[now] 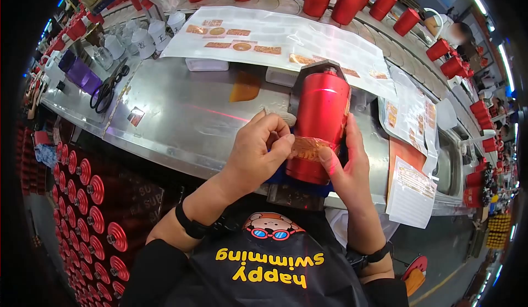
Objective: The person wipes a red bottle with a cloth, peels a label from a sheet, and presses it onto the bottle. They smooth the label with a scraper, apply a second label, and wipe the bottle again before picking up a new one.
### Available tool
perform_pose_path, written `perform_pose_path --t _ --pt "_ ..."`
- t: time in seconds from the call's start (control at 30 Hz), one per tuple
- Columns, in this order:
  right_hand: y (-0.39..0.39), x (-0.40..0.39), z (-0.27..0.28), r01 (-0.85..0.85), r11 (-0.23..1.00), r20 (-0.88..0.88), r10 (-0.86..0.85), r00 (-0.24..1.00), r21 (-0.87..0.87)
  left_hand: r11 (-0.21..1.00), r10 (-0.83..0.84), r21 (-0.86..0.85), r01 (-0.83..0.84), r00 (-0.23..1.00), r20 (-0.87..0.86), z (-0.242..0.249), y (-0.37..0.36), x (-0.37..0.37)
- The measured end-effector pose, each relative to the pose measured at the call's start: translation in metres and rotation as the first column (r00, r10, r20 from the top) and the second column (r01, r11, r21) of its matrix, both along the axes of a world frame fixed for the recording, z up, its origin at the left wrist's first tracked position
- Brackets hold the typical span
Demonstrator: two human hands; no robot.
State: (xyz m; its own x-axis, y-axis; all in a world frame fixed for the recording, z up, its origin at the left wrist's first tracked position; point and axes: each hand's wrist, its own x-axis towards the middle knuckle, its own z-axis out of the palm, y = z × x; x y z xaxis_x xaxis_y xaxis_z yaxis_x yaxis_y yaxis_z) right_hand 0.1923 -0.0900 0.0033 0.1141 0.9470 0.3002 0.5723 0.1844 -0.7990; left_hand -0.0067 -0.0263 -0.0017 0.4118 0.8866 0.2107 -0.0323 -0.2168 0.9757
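A glossy red metal bottle [322, 106] lies tilted in front of me, its narrow neck pointing away. A gold patterned decal [305, 148] wraps across its lower part. The thumb and index finger of my left hand [258, 147] are pinched at the decal's left edge. My right hand [355, 169] grips the bottle from the right, thumb pressed on the decal and fingers along the side. Under the bottle is a blue support [279, 176], mostly hidden. Behind its neck stands a dark angular plate [305, 71]. Red laser light falls on the bottle.
White sheets with gold decals [258, 23] spread over the metal bench [181, 100]. An amber scraper [245, 87], black scissors [104, 93] and a purple bottle [80, 71] lie leftward. Red bottles [350, 1] line a conveyor behind; more red pieces [96, 188] stand lower left. A sink [448, 161] is right.
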Motion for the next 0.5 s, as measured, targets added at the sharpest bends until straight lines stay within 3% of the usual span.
perform_pose_path --t 0.07,0.2,0.3,0.5 --pt "0.000 0.005 -0.004 -0.020 1.000 -0.015 0.020 1.000 0.012 1.000 -0.019 0.011 0.020 0.995 -0.097 0.001 0.000 -0.002" --pt "-0.001 0.004 -0.001 -0.039 0.999 -0.134 0.037 0.990 -0.012 1.000 0.000 0.017 0.000 0.999 -0.047 -0.004 0.000 0.000" --pt "0.000 -0.001 0.000 -0.003 1.000 0.069 0.002 0.998 0.009 1.000 0.031 0.006 -0.031 0.999 0.044 -0.006 0.000 0.005" --pt "0.000 -0.004 0.002 0.011 1.000 0.053 -0.011 0.999 -0.006 0.999 0.033 0.031 -0.032 0.999 -0.020 -0.006 0.000 0.004"
